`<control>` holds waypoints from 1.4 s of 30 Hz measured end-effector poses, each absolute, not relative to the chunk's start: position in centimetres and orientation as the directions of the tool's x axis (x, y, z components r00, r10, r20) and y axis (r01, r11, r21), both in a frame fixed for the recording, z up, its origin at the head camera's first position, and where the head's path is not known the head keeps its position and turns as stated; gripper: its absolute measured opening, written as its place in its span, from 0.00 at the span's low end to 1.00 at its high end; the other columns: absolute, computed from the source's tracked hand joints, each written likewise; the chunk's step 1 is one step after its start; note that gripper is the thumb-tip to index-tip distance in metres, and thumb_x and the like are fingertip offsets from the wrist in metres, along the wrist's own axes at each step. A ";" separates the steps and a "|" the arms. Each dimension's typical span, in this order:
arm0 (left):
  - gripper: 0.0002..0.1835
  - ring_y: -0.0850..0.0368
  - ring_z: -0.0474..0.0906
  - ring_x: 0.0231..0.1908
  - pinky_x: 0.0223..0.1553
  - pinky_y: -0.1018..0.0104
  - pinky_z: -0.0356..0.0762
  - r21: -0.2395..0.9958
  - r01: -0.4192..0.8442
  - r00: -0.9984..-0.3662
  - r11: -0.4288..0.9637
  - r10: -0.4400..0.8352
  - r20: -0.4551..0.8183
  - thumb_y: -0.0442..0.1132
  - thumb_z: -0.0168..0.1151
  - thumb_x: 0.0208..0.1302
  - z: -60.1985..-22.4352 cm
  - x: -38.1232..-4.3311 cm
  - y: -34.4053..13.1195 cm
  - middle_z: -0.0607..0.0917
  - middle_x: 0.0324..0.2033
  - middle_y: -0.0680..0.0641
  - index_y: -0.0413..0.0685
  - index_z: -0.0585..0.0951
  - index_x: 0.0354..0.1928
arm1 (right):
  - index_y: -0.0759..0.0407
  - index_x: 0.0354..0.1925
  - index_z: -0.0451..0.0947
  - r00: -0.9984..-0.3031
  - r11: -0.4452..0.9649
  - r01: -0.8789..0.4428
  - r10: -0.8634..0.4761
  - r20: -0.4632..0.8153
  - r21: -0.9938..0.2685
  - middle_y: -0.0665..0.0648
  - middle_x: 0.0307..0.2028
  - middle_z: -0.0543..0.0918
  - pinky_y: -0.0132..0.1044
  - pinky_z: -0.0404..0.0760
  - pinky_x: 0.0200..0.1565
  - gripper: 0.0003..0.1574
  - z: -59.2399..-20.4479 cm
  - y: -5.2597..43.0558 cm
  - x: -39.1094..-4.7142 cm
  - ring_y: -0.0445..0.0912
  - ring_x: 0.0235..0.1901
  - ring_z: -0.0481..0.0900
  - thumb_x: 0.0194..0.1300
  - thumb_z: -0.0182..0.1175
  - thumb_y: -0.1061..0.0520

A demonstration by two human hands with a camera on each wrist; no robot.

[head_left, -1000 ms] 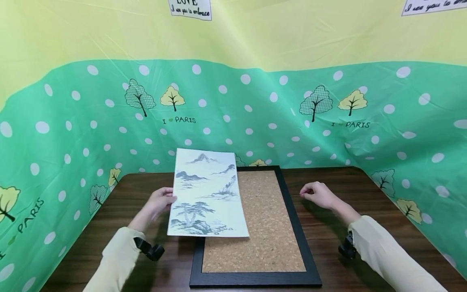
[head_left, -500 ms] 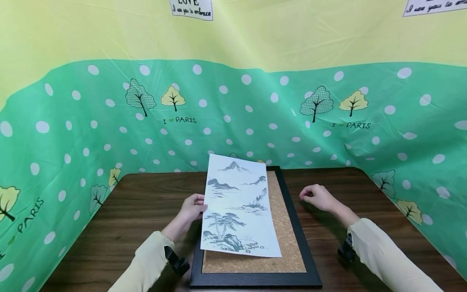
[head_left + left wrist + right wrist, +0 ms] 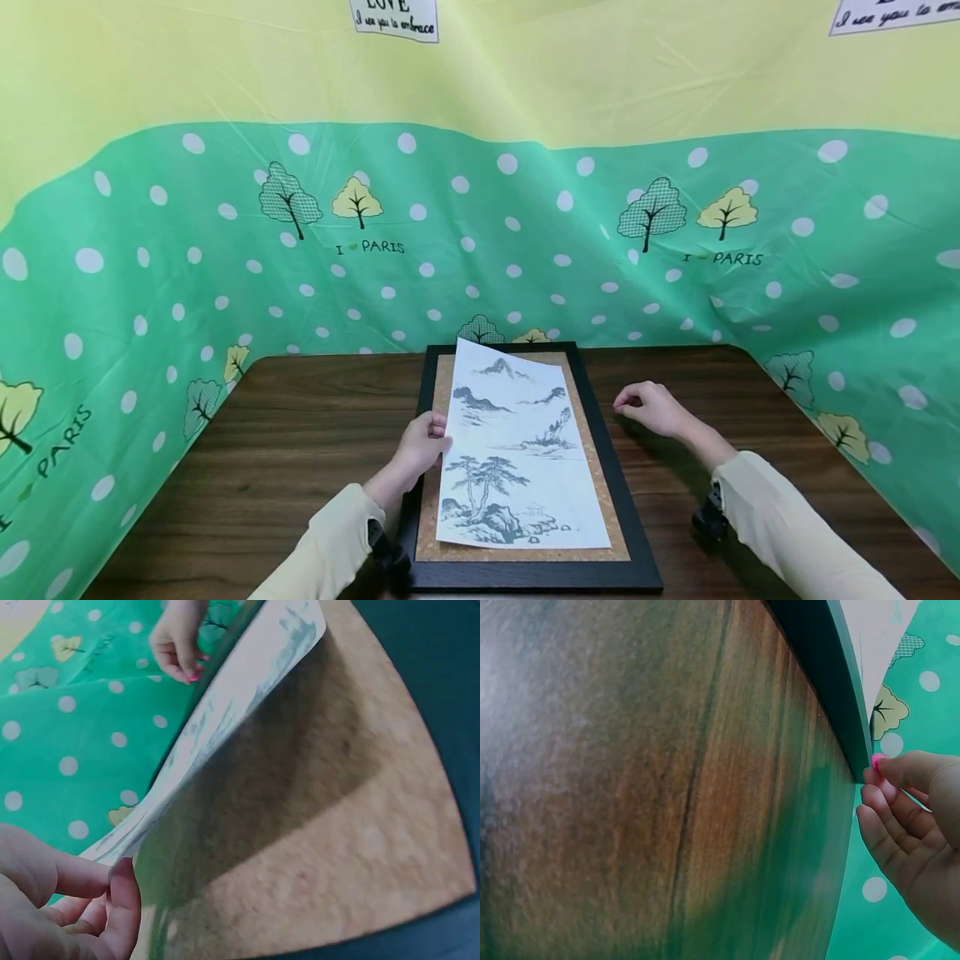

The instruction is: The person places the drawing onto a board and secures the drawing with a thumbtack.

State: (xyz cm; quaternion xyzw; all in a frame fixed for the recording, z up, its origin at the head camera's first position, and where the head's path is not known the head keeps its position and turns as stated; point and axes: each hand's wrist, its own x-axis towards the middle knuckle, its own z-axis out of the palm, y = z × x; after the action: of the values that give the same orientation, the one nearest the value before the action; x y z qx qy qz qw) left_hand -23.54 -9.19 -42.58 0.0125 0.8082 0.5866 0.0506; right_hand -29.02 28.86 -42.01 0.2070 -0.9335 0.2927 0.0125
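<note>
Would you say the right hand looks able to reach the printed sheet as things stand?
Probably yes: the right hand is beside the black frame, with nothing tall blocking the printed sheet.

Frame down on the desk | cork board inside it | sheet over the board, within the frame's outline | left grip at the sheet's left edge | right grip right of the frame | curtain behind!

Left sleeve: cream, long
Right sleeve: cream, long, creased
Left wrist camera: black
Right wrist camera: black
</note>
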 end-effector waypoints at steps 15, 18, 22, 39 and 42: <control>0.12 0.54 0.70 0.30 0.24 0.67 0.72 0.859 0.033 -0.999 0.511 0.026 0.023 0.23 0.58 0.49 -43.4 -23.6 -9.1 0.75 0.28 0.44 0.31 0.74 0.39 | 0.65 0.34 0.80 -0.928 0.758 -0.361 -0.352 0.127 -0.544 0.55 0.30 0.81 0.38 0.76 0.33 0.06 -42.3 29.1 -28.8 0.44 0.29 0.74 0.59 0.56 0.67; 0.14 0.54 0.70 0.30 0.26 0.66 0.73 0.853 0.027 -1.000 0.521 0.024 0.018 0.23 0.58 0.48 -43.5 -23.6 -9.2 0.75 0.28 0.44 0.31 0.74 0.40 | 0.65 0.33 0.80 -0.925 0.757 -0.369 -0.356 0.134 -0.540 0.54 0.29 0.81 0.36 0.76 0.32 0.06 -42.5 29.3 -28.9 0.44 0.29 0.74 0.58 0.56 0.67; 0.16 0.53 0.73 0.31 0.28 0.66 0.75 0.843 0.048 -0.999 0.536 0.036 0.034 0.23 0.59 0.47 -43.6 -23.6 -9.5 0.77 0.30 0.43 0.30 0.73 0.41 | 0.64 0.32 0.80 -0.921 0.752 -0.377 -0.364 0.136 -0.541 0.53 0.29 0.81 0.35 0.76 0.31 0.06 -42.7 29.5 -29.0 0.43 0.29 0.74 0.58 0.57 0.68; 0.24 0.43 0.73 0.46 0.46 0.50 0.71 0.744 0.182 -0.982 0.643 0.152 0.109 0.31 0.65 0.51 -43.1 -25.5 -14.5 0.75 0.47 0.37 0.33 0.73 0.52 | 0.66 0.32 0.80 -0.915 0.750 -0.398 -0.371 0.162 -0.528 0.54 0.27 0.81 0.33 0.75 0.30 0.05 -42.0 29.0 -29.4 0.41 0.27 0.74 0.57 0.57 0.68; 0.28 0.42 0.72 0.48 0.47 0.50 0.71 0.754 0.170 -0.982 0.634 0.176 0.073 0.31 0.66 0.50 -43.3 -25.8 -15.4 0.75 0.49 0.37 0.32 0.71 0.54 | 0.66 0.31 0.80 -0.909 0.747 -0.410 -0.383 0.166 -0.524 0.54 0.27 0.81 0.33 0.74 0.30 0.05 -41.7 28.6 -29.7 0.41 0.27 0.74 0.57 0.57 0.68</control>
State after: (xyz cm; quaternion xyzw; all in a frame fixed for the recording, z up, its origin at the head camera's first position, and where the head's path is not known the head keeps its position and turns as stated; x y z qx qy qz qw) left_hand -25.76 -15.36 -43.35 0.0958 0.9040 0.4167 0.0035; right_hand -29.68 28.62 -41.71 0.2122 -0.9343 0.2856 0.0239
